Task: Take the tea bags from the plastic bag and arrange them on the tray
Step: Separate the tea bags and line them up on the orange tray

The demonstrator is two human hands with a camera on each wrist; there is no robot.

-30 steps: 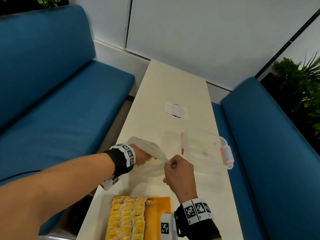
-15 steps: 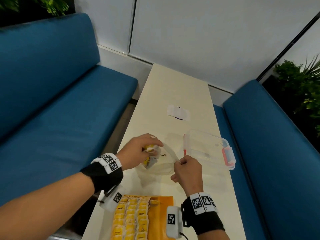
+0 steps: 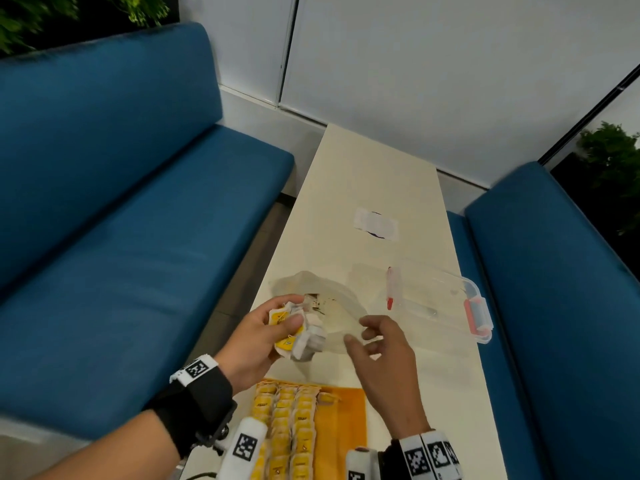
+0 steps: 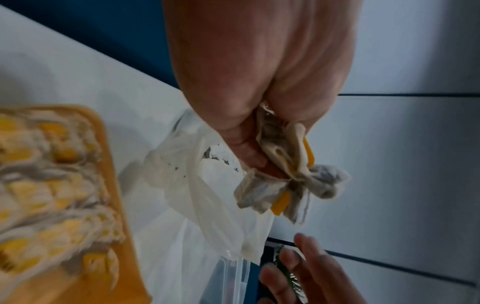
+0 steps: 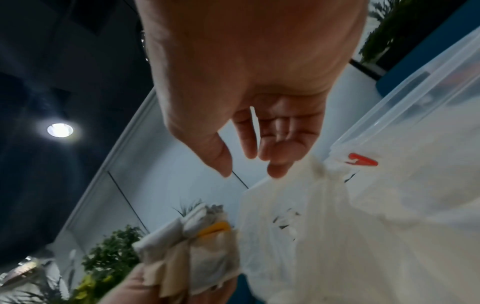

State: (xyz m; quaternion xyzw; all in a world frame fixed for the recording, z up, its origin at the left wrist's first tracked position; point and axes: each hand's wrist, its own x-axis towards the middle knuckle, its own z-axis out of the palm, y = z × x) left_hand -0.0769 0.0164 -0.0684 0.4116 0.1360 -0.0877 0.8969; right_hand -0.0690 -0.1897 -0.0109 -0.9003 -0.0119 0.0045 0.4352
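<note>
My left hand grips a bunch of white tea bags with yellow tags, lifted just out of the thin clear plastic bag that lies on the table. The same bunch of tea bags shows in the left wrist view and as tea bags low in the right wrist view. My right hand hovers beside the bag with loose, spread fingers and holds nothing. The orange tray sits at the near table edge with several rows of tea bags laid on it.
A clear plastic box with red latches stands right of the bag. A white patch lies farther along the cream table. Blue benches flank the table on both sides.
My left hand has pulled the bunch of tea bags out of the plastic bag and toward me. My right hand has let go of the bag's edge and spread its fingers.
</note>
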